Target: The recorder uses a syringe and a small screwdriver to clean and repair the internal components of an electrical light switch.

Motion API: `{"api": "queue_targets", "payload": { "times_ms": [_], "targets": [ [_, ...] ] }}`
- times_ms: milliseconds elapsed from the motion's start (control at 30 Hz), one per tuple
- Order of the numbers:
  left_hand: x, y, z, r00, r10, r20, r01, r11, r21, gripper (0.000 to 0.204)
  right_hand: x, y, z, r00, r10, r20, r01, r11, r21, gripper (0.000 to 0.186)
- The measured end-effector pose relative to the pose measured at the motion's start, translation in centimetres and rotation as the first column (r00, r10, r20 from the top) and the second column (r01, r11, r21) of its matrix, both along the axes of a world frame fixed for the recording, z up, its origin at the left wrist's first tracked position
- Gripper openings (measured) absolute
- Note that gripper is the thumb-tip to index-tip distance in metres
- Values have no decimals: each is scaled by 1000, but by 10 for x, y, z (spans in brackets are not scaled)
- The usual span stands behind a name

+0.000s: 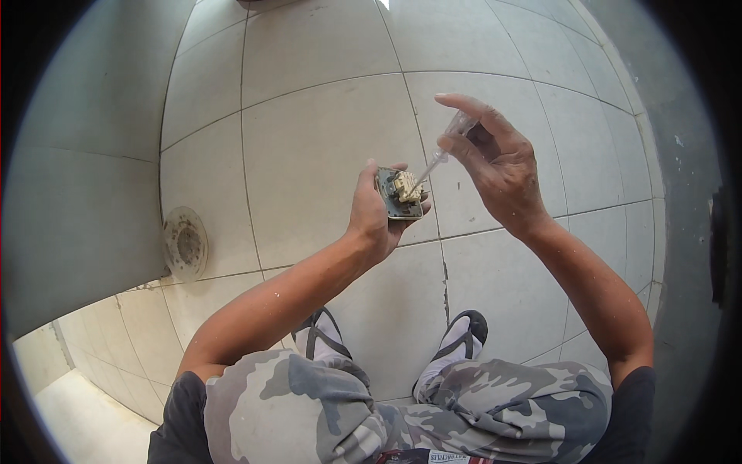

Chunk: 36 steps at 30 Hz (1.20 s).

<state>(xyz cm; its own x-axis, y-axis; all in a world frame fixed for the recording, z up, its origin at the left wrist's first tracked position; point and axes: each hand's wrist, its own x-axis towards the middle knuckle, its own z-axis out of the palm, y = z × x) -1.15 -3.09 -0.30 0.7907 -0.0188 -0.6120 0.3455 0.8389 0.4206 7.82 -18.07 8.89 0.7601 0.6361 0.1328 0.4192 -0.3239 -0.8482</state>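
Observation:
My left hand [372, 207] is closed around the edges of an electrical wall socket or switch [389, 207]; which of the two, I cannot tell. Its back faces up, showing a grey-green frame and a cream plastic block with terminals. Above and to the right, my right hand [498, 166] grips a screwdriver [459, 126] by its clear handle, between thumb and fingers. The thin metal shaft slants down to the left, and its tip meets the cream block. Whether the tip sits in a screw is too small to make out.
Large pale tiles [325, 147] cover the floor below my hands. A grey panel [85, 209] stands at the left, with a round translucent dish-like thing [185, 243] by its edge. A grey wall [684, 155] runs along the right. My sandalled feet [456, 340] are below.

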Motion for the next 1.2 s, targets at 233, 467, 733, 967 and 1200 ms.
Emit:
{"api": "queue_targets", "payload": {
  "times_ms": [233, 467, 733, 967, 1200],
  "targets": [
    [1, -1, 3, 996, 66, -56, -64, 997, 43, 58, 0, 0, -14, 978, -73, -195, 127, 953, 277, 43],
    [2, -1, 3, 995, 78, -68, -74, 996, 56, 59, 4, -4, -14, 968, -121, -221, 156, 977, 147, 43],
    [2, 0, 0, 995, 73, -70, -71, 997, 29, 58, 2, -2, -16, 964, -111, -242, 166, 960, 224, 48],
    [3, 1, -3, 996, 61, -68, -60, 998, 24, 59, 3, -4, -21, 963, -85, -256, 154, 953, 261, 46],
    [3, 1, -2, 997, 41, -70, -40, 999, 8, 61, 7, -5, -17, 975, -93, -203, 123, 983, 139, 48]
  ]
}}
